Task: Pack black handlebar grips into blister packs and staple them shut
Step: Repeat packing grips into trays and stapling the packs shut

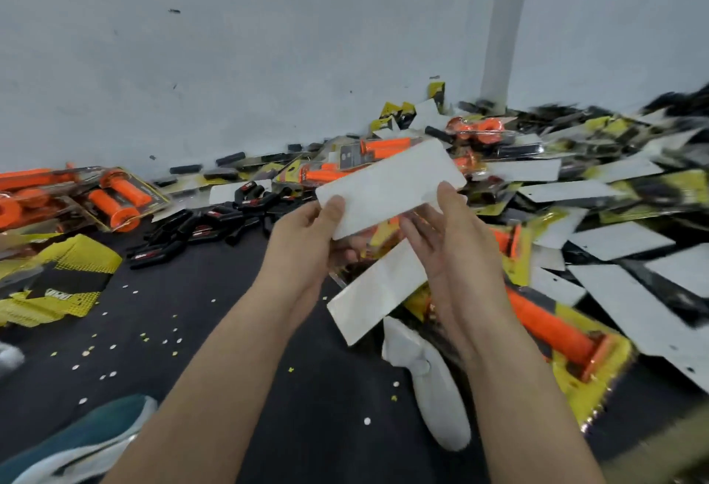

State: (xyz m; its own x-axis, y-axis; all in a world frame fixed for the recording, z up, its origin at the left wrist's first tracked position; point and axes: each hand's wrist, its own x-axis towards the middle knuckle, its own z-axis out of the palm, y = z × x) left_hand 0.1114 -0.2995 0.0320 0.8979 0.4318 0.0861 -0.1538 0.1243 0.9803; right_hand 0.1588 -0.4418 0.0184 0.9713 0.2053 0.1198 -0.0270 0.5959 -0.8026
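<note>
My left hand (312, 228) has the near left end of a white rectangular backing card (391, 182) pinched, thumb on top and fingers curled beneath. My right hand (454, 232) is looser, with its fingers nearly straight under the card and its thumb tip touching the near edge, so I judge it is steadying rather than gripping. The card is raised off the floor and tilted, blank side towards me. Something orange and yellow shows under it, too hidden to name. Just below my hands lies a second white card strip (374, 293), and beyond that a sealed yellow pack with an orange rubber grip (556, 334) beside a white-socked foot (433, 380). The loose black rubber handlebar grips (215, 220) are heaped on the dark floor mat (215, 307) ahead and to the left — well apart from the card, so nothing black is loaded yet. More finished orange-grip packs (115, 199) sit at far left, and a drift of white and yellow cards (621, 238) fills the right. To do this step well I'd keep the left pinch near the corner, turn the card to check which face is which, and square it against its clear shell before reaching for a black pair — a skewed card would probably staple crooked.
</note>
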